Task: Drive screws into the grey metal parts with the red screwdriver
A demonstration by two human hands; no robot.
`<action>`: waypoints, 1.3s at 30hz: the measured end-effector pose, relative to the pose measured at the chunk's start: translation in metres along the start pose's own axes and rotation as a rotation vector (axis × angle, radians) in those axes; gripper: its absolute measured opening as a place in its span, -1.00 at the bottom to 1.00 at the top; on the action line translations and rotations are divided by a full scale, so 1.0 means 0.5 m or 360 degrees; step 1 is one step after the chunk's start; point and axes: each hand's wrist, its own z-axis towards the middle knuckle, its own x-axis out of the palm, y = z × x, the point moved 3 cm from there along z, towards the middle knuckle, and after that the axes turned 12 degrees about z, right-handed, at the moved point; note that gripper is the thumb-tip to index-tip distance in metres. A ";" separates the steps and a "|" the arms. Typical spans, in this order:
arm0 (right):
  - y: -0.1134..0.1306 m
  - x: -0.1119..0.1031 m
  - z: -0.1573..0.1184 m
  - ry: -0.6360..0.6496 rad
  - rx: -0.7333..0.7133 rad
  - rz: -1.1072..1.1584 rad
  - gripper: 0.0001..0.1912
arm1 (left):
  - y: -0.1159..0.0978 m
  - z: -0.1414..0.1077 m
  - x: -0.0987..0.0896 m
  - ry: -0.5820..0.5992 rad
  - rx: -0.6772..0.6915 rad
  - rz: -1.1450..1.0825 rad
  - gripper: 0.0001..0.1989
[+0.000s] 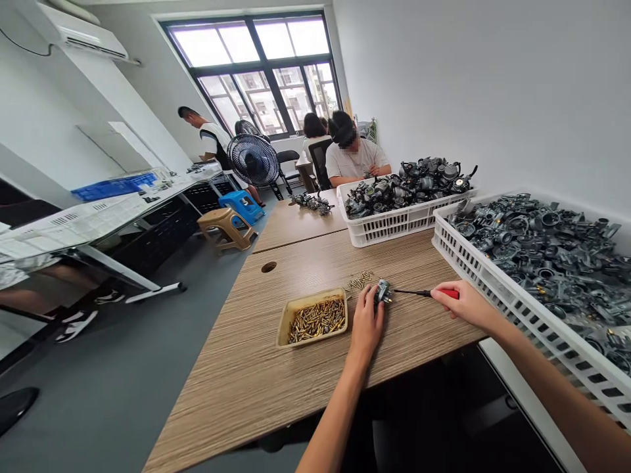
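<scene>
"Metal part: where is it, and what holds it?"

"It is at the table's near side, under the fingers of the left hand, which are clamped on it. Brass-coloured tips project from its lower edge."

"And the right hand?"

"Closed around the red handle of a screwdriver. The dark shaft points left, its tip just beside the metal part; contact cannot be made out."

"Which container lies nearest?"

"A shallow, cream-coloured tray, left of the left hand. It holds a heap of small brass pieces, which leave some of its stained inner wall bare. Loose pins are scattered on the wood beyond its right corner."

"What stands on the right?"

"A large white basket with slotted walls, filled with grey castings; a few yellowish bits show among them."

"And farther back?"

"A second slotted container, the far basket, near the first one's far corner. Its dark assemblies rise above the rim, higher on the right. To its left, a small cluster of similar parts rests directly on the wood."

"Beyond these?"

"A seated person in a white shirt, hands together; to the left, a black fan; behind, a window."
</scene>
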 end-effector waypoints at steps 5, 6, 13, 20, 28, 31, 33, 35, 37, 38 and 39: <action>0.006 0.004 -0.003 0.0043 -0.0032 -0.0047 -0.56 | 0.005 0.002 -0.005 -0.0030 -0.0114 -0.0125 -0.62; 0.008 0.005 -0.004 0.0058 -0.0042 -0.0060 -0.56 | 0.007 0.003 -0.006 -0.0034 -0.0143 -0.0147 -0.62; 0.015 0.015 -0.010 0.0064 -0.0116 -0.0082 -0.58 | 0.013 0.004 -0.003 -0.0040 -0.0170 -0.0230 -0.62; 0.013 0.019 -0.009 0.0085 -0.0139 -0.0106 -0.56 | 0.007 0.005 -0.007 -0.0005 -0.0134 -0.0243 -0.64; 0.013 0.015 -0.010 0.0128 -0.0121 -0.0114 -0.56 | 0.006 0.006 -0.005 0.0015 -0.0157 -0.0237 -0.64; 0.012 0.013 -0.011 0.0138 -0.0133 -0.0132 -0.56 | 0.006 0.006 -0.005 0.0013 -0.0158 -0.0238 -0.64; 0.010 0.013 -0.010 0.0136 -0.0144 -0.0146 -0.56 | 0.006 0.005 -0.006 0.0005 -0.0154 -0.0238 -0.64; 0.008 0.013 -0.009 0.0124 -0.0154 -0.0167 -0.56 | 0.005 0.005 -0.006 -0.0001 -0.0147 -0.0238 -0.65; 0.007 0.014 -0.008 0.0114 -0.0166 -0.0192 -0.57 | 0.004 0.006 -0.007 -0.0006 -0.0142 -0.0238 -0.65; 0.008 0.015 -0.008 0.0111 -0.0171 -0.0206 -0.58 | 0.004 0.006 -0.008 -0.0003 -0.0140 -0.0238 -0.65; 0.010 0.016 -0.008 0.0109 -0.0178 -0.0221 -0.58 | 0.004 0.006 -0.008 0.0000 -0.0139 -0.0237 -0.65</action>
